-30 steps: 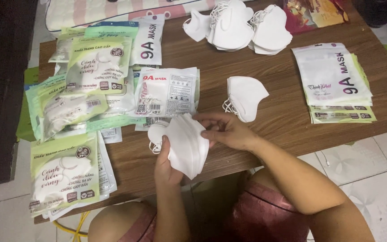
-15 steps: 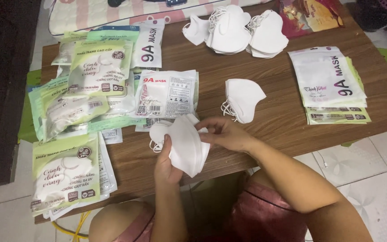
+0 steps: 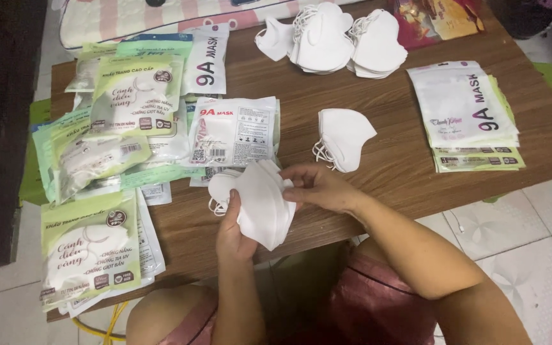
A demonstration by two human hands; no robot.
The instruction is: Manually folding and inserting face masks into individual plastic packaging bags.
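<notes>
Mask stack [image 3: 260,203], white, folded, thin

White masks [image 3: 264,203] — both hands' grip

Green-white packets [image 3: 122,121] heaped left, white pouch [image 3: 234,131] centre, perhaps empty sleeves [image 3: 471,115] right.

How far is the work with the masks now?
Done: filled green packets lie at the left. In hand: the left hand holds a stack of white masks and the right hand fingers its top edge. Left: one loose mask, a mask pile and flat bags.
</notes>
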